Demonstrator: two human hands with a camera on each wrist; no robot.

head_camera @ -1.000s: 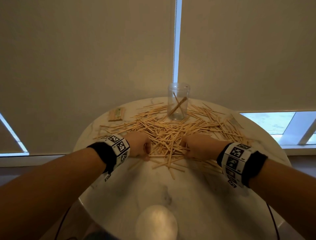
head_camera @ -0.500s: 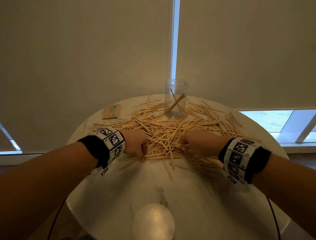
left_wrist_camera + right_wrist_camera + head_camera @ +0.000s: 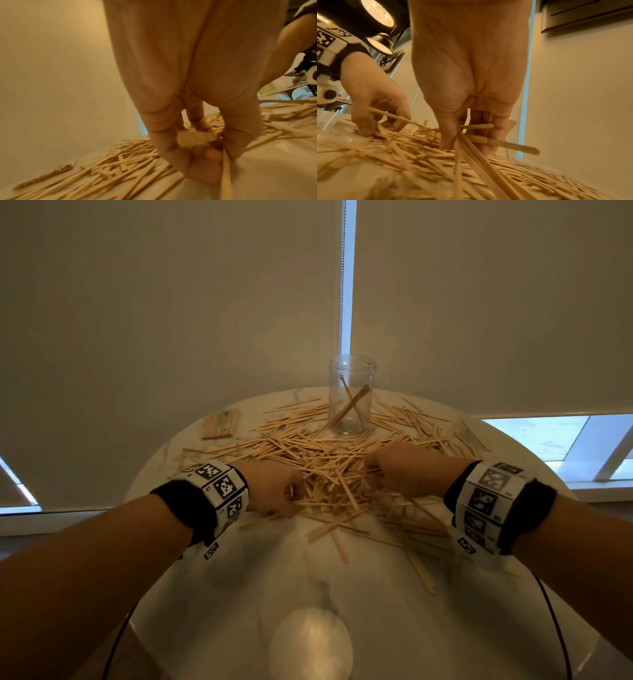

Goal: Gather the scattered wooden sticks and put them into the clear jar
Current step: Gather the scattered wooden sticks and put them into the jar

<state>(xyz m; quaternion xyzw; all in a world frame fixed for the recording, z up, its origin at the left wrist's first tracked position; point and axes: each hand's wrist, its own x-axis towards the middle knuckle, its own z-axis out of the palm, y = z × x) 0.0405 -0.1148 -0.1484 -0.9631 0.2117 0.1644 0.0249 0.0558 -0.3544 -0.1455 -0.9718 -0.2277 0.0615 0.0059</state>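
Both grips, left hand (image 3: 274,491) and right hand (image 3: 400,474), pinch wooden sticks (image 3: 329,470); upper centre, the clear jar (image 3: 351,395) holds few sticks.

Pale tan wooden sticks (image 3: 329,470) are seen across the middle of the frame on a white tabletop (image 3: 308,573) veined faintly in grey. The jar (image 3: 351,395) at upper centre is clear. White wristbands (image 3: 221,491) printed with black square codes over black cuffs are worn. Beige blinds (image 3: 171,302) fill the top.
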